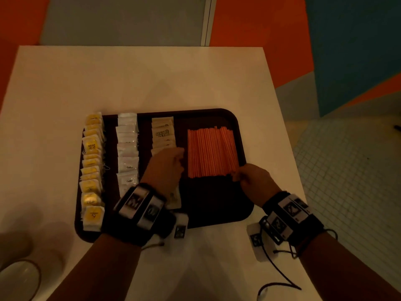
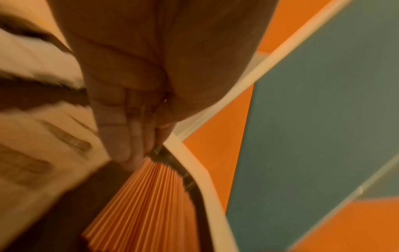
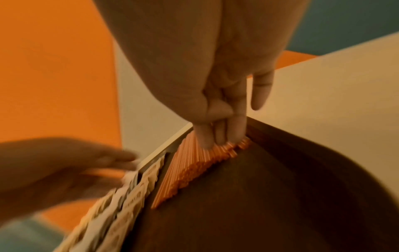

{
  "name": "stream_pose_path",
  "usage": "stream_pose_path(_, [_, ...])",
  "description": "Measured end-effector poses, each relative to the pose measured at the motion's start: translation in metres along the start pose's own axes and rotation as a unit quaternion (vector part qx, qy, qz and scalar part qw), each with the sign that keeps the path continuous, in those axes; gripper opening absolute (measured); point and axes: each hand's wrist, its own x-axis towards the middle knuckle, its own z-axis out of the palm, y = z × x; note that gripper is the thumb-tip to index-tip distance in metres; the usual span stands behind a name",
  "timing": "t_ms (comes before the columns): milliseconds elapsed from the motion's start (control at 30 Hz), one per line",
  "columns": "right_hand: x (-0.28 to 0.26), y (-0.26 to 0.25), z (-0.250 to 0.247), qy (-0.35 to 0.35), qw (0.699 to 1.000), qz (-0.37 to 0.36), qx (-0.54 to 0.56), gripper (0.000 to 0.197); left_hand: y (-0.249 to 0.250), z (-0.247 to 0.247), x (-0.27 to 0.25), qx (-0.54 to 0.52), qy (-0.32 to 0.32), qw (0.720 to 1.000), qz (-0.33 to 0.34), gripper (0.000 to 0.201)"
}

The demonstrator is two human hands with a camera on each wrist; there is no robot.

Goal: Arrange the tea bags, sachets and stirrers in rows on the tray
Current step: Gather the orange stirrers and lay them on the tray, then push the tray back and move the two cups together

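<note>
A dark brown tray [image 1: 217,203] lies on the white table [image 1: 141,79]. It holds a row of yellow tea bags [image 1: 92,168], a row of white sachets [image 1: 128,148], a row of beige sachets [image 1: 163,132] and a flat bed of orange stirrers [image 1: 210,153]. My left hand [image 1: 180,156] hovers over the beige row, its straight fingers [image 2: 121,136] at the left edge of the stirrers [image 2: 146,201]. My right hand [image 1: 238,175] is at the bed's near right corner. Its straight fingertips [image 3: 218,138] press on the ends of the stirrers [image 3: 194,165], with nothing pinched.
The near right half of the tray is bare. A pale cup [image 1: 19,276] stands at the table's near left corner. Small marker tags [image 1: 180,229] and a black cable [image 1: 280,274] lie along the near edge. Tiled floor [image 1: 347,170] lies past the table's right edge.
</note>
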Motion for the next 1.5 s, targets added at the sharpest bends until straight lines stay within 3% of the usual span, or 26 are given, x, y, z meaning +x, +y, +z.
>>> stream_pose_path(100, [-0.027, 0.011, 0.009, 0.088, 0.986, 0.072, 0.120, 0.024, -0.030, -0.023, -0.055, -0.085, 0.054, 0.995, -0.001, 0.024])
stream_pose_path(200, [-0.052, 0.025, 0.023, 0.144, 0.970, 0.136, 0.140, 0.020, -0.077, -0.045, -0.101, 0.014, 0.165, 0.986, -0.007, 0.029])
stream_pose_path(300, [-0.069, 0.033, 0.037, 0.152, 0.956, 0.185, 0.169, 0.024, -0.124, -0.056, -0.125, 0.141, 0.202, 0.966, -0.073, 0.040])
stream_pose_path(467, [-0.070, 0.030, 0.056, 0.117, 0.952, 0.237, 0.152, 0.021, -0.147, -0.058, -0.127, 0.256, 0.128, 0.933, -0.219, 0.059])
stream_pose_path(600, [-0.059, 0.028, 0.062, 0.119, 0.951, 0.250, 0.134, 0.027, -0.150, -0.067, -0.109, 0.302, 0.077, 0.911, -0.271, 0.045])
stream_pose_path(733, [-0.053, 0.030, 0.064, 0.134, 0.949, 0.256, 0.129, 0.023, -0.161, -0.081, -0.095, 0.178, 0.126, 0.946, -0.238, 0.035])
stream_pose_path(933, [-0.046, 0.031, 0.052, 0.117, 0.955, 0.263, 0.071, 0.019, -0.161, -0.086, -0.084, 0.096, 0.164, 0.955, -0.227, 0.032])
stream_pose_path(1167, [-0.024, 0.034, 0.036, 0.103, 0.955, 0.275, 0.050, 0.015, -0.148, -0.093, -0.046, 0.094, 0.173, 0.960, -0.199, 0.031])
stream_pose_path(1500, [0.088, 0.011, -0.012, 0.112, 0.957, 0.268, 0.009, 0.028, -0.124, -0.139, 0.063, 0.082, 0.160, 0.964, -0.196, 0.034])
